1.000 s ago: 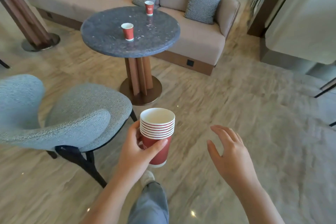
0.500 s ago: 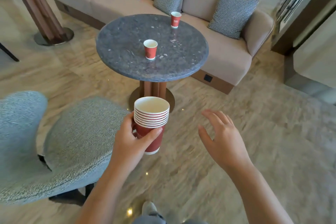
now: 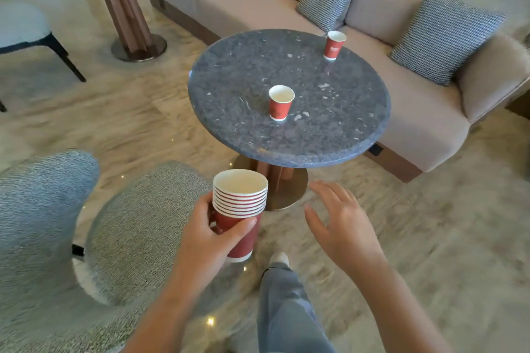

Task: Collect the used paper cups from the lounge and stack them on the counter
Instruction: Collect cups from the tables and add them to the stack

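The counter (image 3: 243, 71) is closer now: left grip (image 3: 206, 238) clamped on stack (image 3: 239, 203); right grip (image 3: 341, 226) spread, empty, probably bound for mid-counter cup (image 3: 280, 103).

A round table (image 3: 238, 77) with a speckled grey stone top stands on a ribbed wooden pedestal and brass-toned base. Behind it runs a long beige sofa (image 3: 418, 126) with houndstooth cushions (image 3: 444, 37). A grey textured armchair (image 3: 137, 232) sits near left, and a second pedestal table (image 3: 123, 8) and a white chair (image 3: 25, 23) stand farther off. The polished floor (image 3: 447, 223) of beige veined stone catches small glints of light.
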Demonstrator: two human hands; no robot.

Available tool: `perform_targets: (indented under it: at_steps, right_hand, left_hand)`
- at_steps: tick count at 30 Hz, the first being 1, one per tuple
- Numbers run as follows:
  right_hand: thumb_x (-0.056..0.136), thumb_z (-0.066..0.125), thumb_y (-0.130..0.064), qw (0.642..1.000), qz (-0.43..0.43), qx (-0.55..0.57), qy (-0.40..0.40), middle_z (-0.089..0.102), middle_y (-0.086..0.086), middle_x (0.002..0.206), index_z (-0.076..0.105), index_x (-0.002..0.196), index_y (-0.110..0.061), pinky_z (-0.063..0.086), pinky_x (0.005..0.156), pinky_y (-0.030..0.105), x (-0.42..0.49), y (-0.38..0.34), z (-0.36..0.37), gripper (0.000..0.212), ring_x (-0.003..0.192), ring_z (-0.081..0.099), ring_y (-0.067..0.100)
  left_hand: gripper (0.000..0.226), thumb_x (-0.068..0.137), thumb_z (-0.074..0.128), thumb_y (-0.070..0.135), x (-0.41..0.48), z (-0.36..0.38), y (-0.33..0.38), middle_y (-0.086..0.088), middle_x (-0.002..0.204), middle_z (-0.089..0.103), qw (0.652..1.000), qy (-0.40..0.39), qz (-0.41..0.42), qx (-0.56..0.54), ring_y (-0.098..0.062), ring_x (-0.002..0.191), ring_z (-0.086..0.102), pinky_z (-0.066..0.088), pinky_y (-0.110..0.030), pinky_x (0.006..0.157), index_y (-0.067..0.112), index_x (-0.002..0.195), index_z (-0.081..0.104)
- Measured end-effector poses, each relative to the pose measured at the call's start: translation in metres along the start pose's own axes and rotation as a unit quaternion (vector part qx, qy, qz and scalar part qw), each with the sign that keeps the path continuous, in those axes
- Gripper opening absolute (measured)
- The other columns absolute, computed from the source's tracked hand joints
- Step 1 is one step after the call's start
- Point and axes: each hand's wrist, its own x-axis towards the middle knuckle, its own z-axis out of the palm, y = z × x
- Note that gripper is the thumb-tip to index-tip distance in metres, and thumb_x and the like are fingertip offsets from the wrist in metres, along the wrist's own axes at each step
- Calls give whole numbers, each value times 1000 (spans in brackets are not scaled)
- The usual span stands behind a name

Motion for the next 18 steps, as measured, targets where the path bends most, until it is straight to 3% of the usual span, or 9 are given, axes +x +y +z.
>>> perform_targets:
  at_steps: [6, 12, 14, 18]
  right_hand:
    - [84, 62, -18, 1000, -22, 9, -15, 57, 9, 125, 56, 120, -7, 43, 94, 40, 113, 37, -5, 37, 115, 51, 28]
    - [85, 60, -20, 997, -50, 12, -49, 55, 6, 126, 54, 123, -9, 37, 95, 31, 204, 70, -9, 39, 116, 49, 25]
    - [86, 59, -21, 996, -58, 7, -62, 54, 5, 127, 52, 124, -10, 36, 95, 30, 230, 78, -7, 40, 118, 48, 24]
    - [86, 60, -25, 992, -75, 12, -98, 53, 8, 128, 50, 126, -9, 37, 99, 35, 267, 84, 6, 44, 120, 46, 26]
  left_hand:
    - [65, 44, 77, 57, 83, 38, 35, 18, 100, 66, 1000, 27, -4, 15, 7, 90, 61, 48, -21, 75, 41, 102, 52]
    - [62, 51, 84, 51, 160, 77, 75, 32, 95, 64, 999, 45, 15, -7, 10, 88, 61, 48, -7, 63, 43, 103, 52]
    - [63, 49, 86, 51, 178, 86, 84, 31, 96, 64, 998, 57, 17, -9, 10, 87, 62, 46, -4, 63, 43, 102, 52]
    - [69, 45, 89, 48, 201, 89, 85, 18, 98, 68, 996, 89, -3, -14, 5, 88, 63, 49, -16, 69, 40, 104, 53]
